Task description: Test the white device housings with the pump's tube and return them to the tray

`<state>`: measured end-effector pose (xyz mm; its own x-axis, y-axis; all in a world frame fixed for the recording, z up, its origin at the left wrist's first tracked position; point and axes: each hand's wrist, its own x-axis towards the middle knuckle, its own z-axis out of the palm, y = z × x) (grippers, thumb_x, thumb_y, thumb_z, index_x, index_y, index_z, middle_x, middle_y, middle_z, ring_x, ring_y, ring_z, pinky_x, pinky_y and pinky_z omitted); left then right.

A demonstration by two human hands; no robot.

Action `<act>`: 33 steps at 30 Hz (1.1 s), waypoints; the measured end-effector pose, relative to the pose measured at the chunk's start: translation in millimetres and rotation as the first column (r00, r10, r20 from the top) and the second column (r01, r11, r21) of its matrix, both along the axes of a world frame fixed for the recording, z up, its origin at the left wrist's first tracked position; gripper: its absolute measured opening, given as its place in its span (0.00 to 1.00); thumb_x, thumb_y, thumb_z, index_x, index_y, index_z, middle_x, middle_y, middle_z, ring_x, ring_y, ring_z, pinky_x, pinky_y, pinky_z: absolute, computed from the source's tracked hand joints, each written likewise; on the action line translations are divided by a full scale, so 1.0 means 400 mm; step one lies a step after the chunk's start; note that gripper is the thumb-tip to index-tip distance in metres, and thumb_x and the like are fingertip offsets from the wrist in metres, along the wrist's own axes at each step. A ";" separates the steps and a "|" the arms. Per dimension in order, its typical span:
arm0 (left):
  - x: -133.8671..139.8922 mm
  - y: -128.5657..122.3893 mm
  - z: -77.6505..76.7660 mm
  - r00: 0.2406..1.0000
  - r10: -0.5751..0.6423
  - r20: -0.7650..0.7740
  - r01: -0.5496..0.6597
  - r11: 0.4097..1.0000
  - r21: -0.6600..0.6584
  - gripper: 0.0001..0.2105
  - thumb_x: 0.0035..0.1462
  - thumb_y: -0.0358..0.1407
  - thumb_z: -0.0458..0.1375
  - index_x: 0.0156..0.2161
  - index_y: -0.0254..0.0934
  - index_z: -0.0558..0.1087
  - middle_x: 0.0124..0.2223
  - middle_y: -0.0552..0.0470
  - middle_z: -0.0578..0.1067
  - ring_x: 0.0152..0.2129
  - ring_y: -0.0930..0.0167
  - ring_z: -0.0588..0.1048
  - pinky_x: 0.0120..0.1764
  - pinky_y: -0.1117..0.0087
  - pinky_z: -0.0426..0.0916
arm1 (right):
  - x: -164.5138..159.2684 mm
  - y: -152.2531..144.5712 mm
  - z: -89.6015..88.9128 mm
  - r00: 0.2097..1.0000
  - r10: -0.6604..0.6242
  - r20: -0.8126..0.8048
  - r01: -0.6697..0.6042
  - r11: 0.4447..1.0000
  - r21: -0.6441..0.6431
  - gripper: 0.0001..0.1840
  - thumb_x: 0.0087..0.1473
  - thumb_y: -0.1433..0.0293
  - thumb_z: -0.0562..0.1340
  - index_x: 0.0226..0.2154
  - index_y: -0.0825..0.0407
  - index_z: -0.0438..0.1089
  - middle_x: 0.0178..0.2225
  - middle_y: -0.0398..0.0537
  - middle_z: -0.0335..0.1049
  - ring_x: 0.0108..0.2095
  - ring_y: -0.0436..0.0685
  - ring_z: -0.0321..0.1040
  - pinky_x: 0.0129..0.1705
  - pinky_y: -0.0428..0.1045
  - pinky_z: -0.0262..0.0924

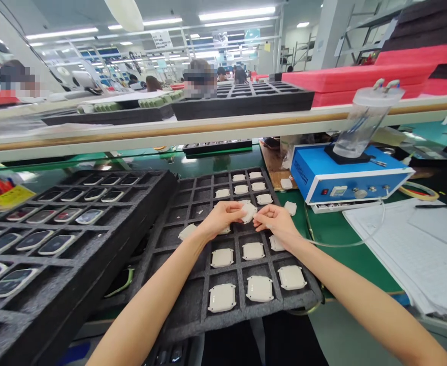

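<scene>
A cream-white watch case back (249,211) is held up between my two hands, over the middle of a dark foam tray (185,305). My left hand (225,216) pinches its left side with thumb and fingers. At its right edge, the closed fingertips of my right hand (275,219) grip it too. More white case backs (222,298) lie singly in the tray's right-hand compartments. Another white piece (187,232) rests tilted in a compartment left of my left wrist. Part of one case back (276,244) is hidden under my right hand.
At left, another foam tray (105,249) holds rows of dark-glass watch faces (58,244). A blue control box (355,178) with a clear cylinder (368,122) stands at right, beside papers (417,244). A loose white piece (290,207) lies near the tray. A shelf (151,134) crosses ahead.
</scene>
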<state>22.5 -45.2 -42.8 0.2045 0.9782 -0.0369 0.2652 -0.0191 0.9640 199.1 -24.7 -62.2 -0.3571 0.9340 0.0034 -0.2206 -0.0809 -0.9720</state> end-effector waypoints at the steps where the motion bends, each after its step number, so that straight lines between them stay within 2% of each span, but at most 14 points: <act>1: -0.003 0.001 0.002 0.997 0.011 -0.072 -0.009 1.000 0.025 0.15 0.50 0.40 0.56 0.39 0.31 0.71 0.28 0.51 0.73 0.23 0.75 0.68 0.30 0.72 0.64 | 0.000 0.001 0.000 0.998 -0.067 0.018 0.066 0.997 0.047 0.14 0.36 0.64 0.67 0.21 0.56 0.65 0.17 0.42 0.67 0.19 0.48 0.65 0.21 0.44 0.63; 4: 0.000 0.003 0.003 0.958 0.027 -0.286 0.001 0.995 0.098 0.13 0.49 0.39 0.56 0.38 0.34 0.70 0.20 0.59 0.69 0.17 0.77 0.62 0.24 0.75 0.59 | 0.003 0.004 -0.002 0.971 -0.234 0.049 0.220 0.956 0.194 0.13 0.40 0.63 0.64 0.22 0.54 0.63 0.17 0.40 0.65 0.18 0.47 0.61 0.18 0.43 0.60; 6: 0.017 0.001 0.001 0.912 0.030 -0.409 0.030 0.990 0.138 0.10 0.47 0.38 0.57 0.34 0.35 0.71 0.20 0.58 0.69 0.18 0.75 0.64 0.25 0.74 0.60 | 0.005 0.006 -0.007 0.962 -0.249 0.111 0.212 0.940 0.265 0.12 0.43 0.62 0.61 0.23 0.54 0.62 0.18 0.41 0.65 0.18 0.48 0.61 0.19 0.43 0.60; 9: 0.054 -0.011 0.007 0.827 0.099 -0.554 0.016 0.980 0.200 0.07 0.48 0.36 0.56 0.32 0.36 0.73 0.29 0.53 0.74 0.28 0.71 0.70 0.34 0.71 0.63 | 0.006 0.008 -0.011 0.938 -0.244 0.245 0.149 0.924 0.352 0.12 0.46 0.61 0.57 0.23 0.53 0.60 0.19 0.43 0.65 0.18 0.49 0.61 0.20 0.45 0.60; 12: 0.063 -0.047 0.033 0.717 0.216 -0.662 -0.051 0.965 0.259 0.08 0.47 0.34 0.58 0.34 0.37 0.74 0.43 0.48 0.74 0.42 0.66 0.69 0.46 0.69 0.59 | -0.002 0.014 -0.002 0.907 -0.244 0.342 0.081 0.900 0.428 0.11 0.47 0.62 0.54 0.23 0.53 0.60 0.19 0.44 0.65 0.19 0.49 0.61 0.22 0.46 0.59; 14: 0.034 -0.083 0.057 0.617 0.302 -0.727 -0.142 0.951 0.274 0.09 0.49 0.34 0.56 0.38 0.38 0.73 0.46 0.45 0.72 0.46 0.63 0.68 0.49 0.66 0.58 | -0.024 0.019 0.013 0.878 -0.231 0.419 -0.001 0.875 0.484 0.09 0.45 0.65 0.55 0.22 0.53 0.62 0.20 0.45 0.66 0.21 0.51 0.63 0.25 0.46 0.59; 17: -0.053 -0.140 0.091 0.420 0.415 -0.807 -0.344 0.896 0.282 0.13 0.56 0.36 0.47 0.40 0.32 0.71 0.43 0.35 0.72 0.43 0.56 0.70 0.44 0.55 0.60 | -0.093 0.026 0.038 0.815 -0.201 0.544 -0.160 0.823 0.544 0.04 0.41 0.70 0.58 0.21 0.53 0.67 0.21 0.44 0.69 0.24 0.52 0.64 0.30 0.47 0.58; 19: -0.113 -0.167 0.102 0.323 0.433 -0.842 -0.437 0.857 0.273 0.15 0.54 0.40 0.49 0.38 0.30 0.72 0.41 0.31 0.73 0.41 0.52 0.71 0.41 0.54 0.62 | -0.162 0.029 0.051 0.766 -0.195 0.613 -0.243 0.795 0.556 0.04 0.41 0.73 0.58 0.21 0.53 0.69 0.22 0.45 0.71 0.25 0.53 0.66 0.32 0.47 0.58; 20: -0.137 -0.177 0.103 0.303 0.424 -0.854 -0.460 0.849 0.258 0.16 0.51 0.42 0.52 0.36 0.30 0.72 0.39 0.31 0.74 0.40 0.51 0.72 0.40 0.55 0.63 | -0.200 0.029 0.055 0.741 -0.198 0.641 -0.272 0.785 0.557 0.04 0.42 0.73 0.58 0.22 0.53 0.69 0.24 0.46 0.71 0.27 0.53 0.67 0.33 0.47 0.58; 23: -0.174 -0.194 0.085 0.316 0.399 -0.861 -0.478 0.851 0.219 0.16 0.42 0.44 0.59 0.33 0.33 0.73 0.37 0.36 0.76 0.37 0.54 0.74 0.37 0.60 0.65 | -0.309 0.020 0.061 0.658 -0.234 0.716 -0.316 0.777 0.544 0.04 0.43 0.71 0.61 0.23 0.55 0.70 0.27 0.51 0.73 0.31 0.56 0.69 0.35 0.48 0.58; 26: -0.183 -0.196 0.055 0.365 0.429 -0.826 -0.493 0.842 0.219 0.15 0.40 0.43 0.60 0.32 0.34 0.73 0.36 0.38 0.76 0.36 0.56 0.74 0.36 0.64 0.65 | -0.384 0.005 0.060 0.587 -0.294 0.754 -0.296 0.789 0.538 0.09 0.44 0.68 0.63 0.26 0.58 0.70 0.34 0.59 0.72 0.39 0.62 0.68 0.38 0.50 0.58; 28: -0.191 -0.193 0.038 0.414 0.463 -0.784 -0.512 0.830 0.219 0.14 0.40 0.42 0.60 0.31 0.33 0.73 0.35 0.39 0.77 0.35 0.57 0.74 0.35 0.65 0.64 | -0.412 -0.004 0.060 0.556 -0.315 0.769 -0.268 0.808 0.525 0.08 0.44 0.69 0.64 0.27 0.60 0.70 0.37 0.61 0.71 0.42 0.64 0.66 0.40 0.51 0.58; 30: -0.206 -0.190 0.028 0.480 0.492 -0.726 -0.527 0.824 0.210 0.12 0.39 0.40 0.60 0.29 0.33 0.74 0.33 0.41 0.77 0.34 0.58 0.74 0.34 0.66 0.64 | -0.429 -0.009 0.061 0.539 -0.314 0.782 -0.231 0.837 0.496 0.07 0.44 0.72 0.64 0.27 0.61 0.70 0.36 0.62 0.71 0.42 0.65 0.66 0.39 0.53 0.58; 33: -0.227 -0.190 0.026 0.596 0.529 -0.604 -0.538 0.822 0.190 0.08 0.37 0.37 0.61 0.24 0.34 0.74 0.26 0.45 0.76 0.31 0.59 0.74 0.32 0.66 0.64 | -0.439 -0.011 0.068 0.565 -0.285 0.774 -0.167 0.880 0.445 0.08 0.50 0.70 0.62 0.30 0.61 0.69 0.35 0.55 0.71 0.40 0.59 0.68 0.40 0.55 0.60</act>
